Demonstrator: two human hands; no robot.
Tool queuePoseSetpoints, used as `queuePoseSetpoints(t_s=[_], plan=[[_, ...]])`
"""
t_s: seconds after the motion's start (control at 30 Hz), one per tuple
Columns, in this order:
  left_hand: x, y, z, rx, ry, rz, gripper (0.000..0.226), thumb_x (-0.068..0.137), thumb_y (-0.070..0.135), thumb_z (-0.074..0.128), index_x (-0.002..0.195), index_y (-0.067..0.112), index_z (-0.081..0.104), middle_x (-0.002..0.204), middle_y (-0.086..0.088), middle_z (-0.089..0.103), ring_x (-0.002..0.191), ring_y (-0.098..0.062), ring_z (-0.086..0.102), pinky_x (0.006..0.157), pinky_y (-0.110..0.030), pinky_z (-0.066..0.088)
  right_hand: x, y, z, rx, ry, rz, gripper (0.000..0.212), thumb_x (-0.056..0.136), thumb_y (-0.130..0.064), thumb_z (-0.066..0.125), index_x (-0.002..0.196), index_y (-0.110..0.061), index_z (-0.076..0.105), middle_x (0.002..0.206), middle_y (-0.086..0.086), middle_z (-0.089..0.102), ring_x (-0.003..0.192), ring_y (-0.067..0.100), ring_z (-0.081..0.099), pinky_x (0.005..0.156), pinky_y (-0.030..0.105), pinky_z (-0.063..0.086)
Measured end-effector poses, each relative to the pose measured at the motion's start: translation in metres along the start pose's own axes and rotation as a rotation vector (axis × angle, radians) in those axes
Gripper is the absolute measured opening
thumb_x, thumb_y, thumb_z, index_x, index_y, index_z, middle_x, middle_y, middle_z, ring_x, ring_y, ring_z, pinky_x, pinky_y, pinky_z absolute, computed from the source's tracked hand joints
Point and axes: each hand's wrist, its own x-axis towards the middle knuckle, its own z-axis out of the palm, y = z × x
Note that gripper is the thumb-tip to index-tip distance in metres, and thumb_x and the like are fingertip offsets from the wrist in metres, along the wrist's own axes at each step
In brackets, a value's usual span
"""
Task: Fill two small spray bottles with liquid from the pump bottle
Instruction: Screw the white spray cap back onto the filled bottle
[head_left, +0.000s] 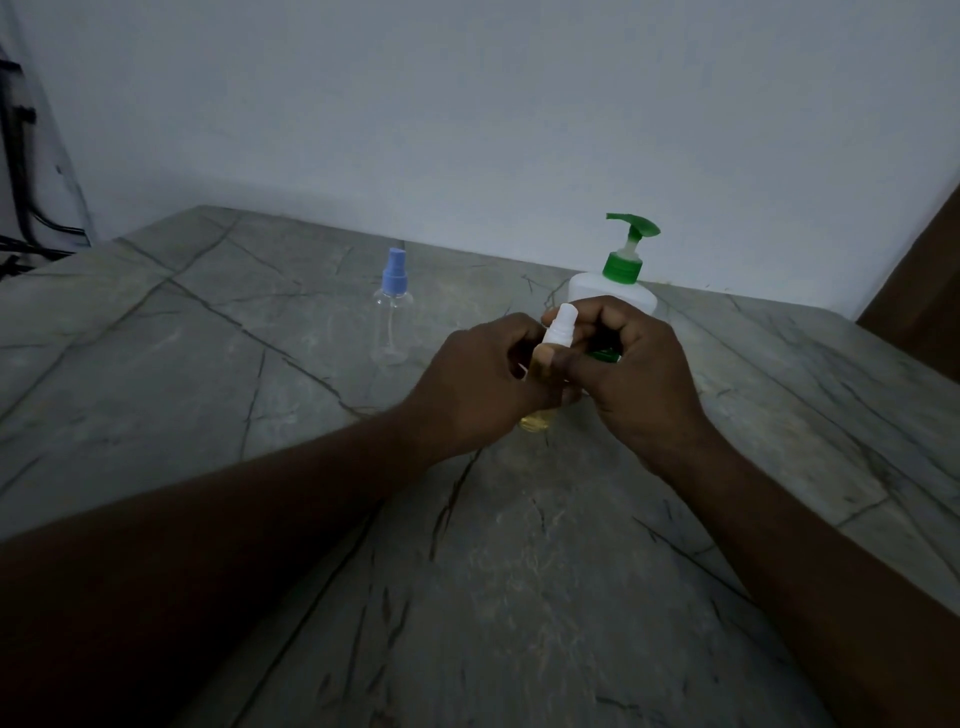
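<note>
The white-capped spray bottle (560, 332) is held up over the middle of the table (208, 364), caught between both hands, with yellowish liquid showing at its base below the palms. The left hand (478, 384) wraps the bottle's body, thumb pressed to its front. The right hand (639, 374) curls its fingers round the white spray top and pinches it, a twisting hold, though I cannot tell whether it is tightening or loosening. Just behind the hands, near the far edge, stands the pump bottle (618, 270), white with a green pump. The blue-capped spray bottle (393, 317) stands upright to its left, well apart, clear and seemingly empty.

I would worry that a top threaded on crooked could leak, or that the slick little bottle could tip in the twist and spill onto the stone. The right knuckles also sit close to the pump bottle and could knock it. A green patch shows on the pump bottle between the fingers; no writing is readable anywhere in this dim light.
</note>
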Motion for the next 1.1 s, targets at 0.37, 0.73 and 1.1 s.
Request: queuePoseSetpoints(t_s=[0.37,0.73,1.1], plan=[[0.000,0.001,-0.007,-0.050,-0.021,-0.031,0.064,0.078,0.028,0.087,0.134,0.027,0.056,0.115,0.009,0.072,0.097,0.001,0.066,0.080,-0.019,0.056,0.002,0.002,0.001,-0.035,0.016,0.053,0.029,0.080,-0.024,0.086,0.107,-0.022,0.074,0.098,-0.004,0.076,0.095,0.015,0.070,0.091,0.047,0.059],[0.001,0.000,-0.018,-0.095,-0.166,-0.079,0.074,0.084,0.020,0.082,0.145,0.032,0.041,0.112,0.007,0.074,0.093,-0.004,0.071,0.078,-0.021,0.057,0.001,-0.006,-0.001,-0.033,-0.023,0.061,0.027,0.081,-0.022,0.084,0.105,-0.030,0.076,0.095,-0.013,0.077,0.089,0.008,0.071,0.088,0.039,0.061],[0.000,0.001,-0.013,-0.075,-0.132,-0.085,0.077,0.082,0.025,0.084,0.146,0.031,0.039,0.121,0.002,0.071,0.099,-0.011,0.070,0.086,-0.033,0.061,0.001,-0.005,-0.001,-0.071,-0.025,0.051,0.025,0.081,-0.027,0.084,0.105,-0.029,0.076,0.098,-0.012,0.077,0.091,0.008,0.071,0.087,0.045,0.061]])
